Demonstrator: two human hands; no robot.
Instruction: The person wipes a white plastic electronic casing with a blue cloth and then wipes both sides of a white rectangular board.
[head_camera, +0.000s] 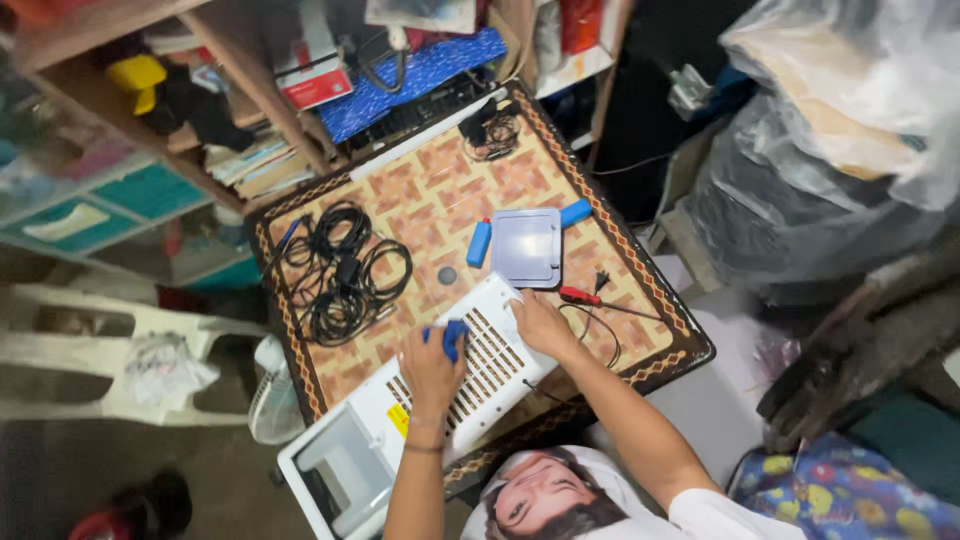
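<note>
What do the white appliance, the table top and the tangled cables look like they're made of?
White appliance: probably moulded plastic, smooth and matte, with slotted vents cut into its panel. Table top: cannot tell the base; it shows a printed orange checked pattern with a dark border, perhaps a vinyl or laminate covering. Cables: black, flexible, coiled loosely, so likely rubber or plastic sheathing.

Bare forearms, white printed shirt, thin wristband

The patterned counter (430, 190) carried a white vented appliance (400, 420), a grey lid (526, 247), black cables (340, 275), two blue lighters (479, 242), a red tool (579, 295) and a dark disc (447, 275)
</note>
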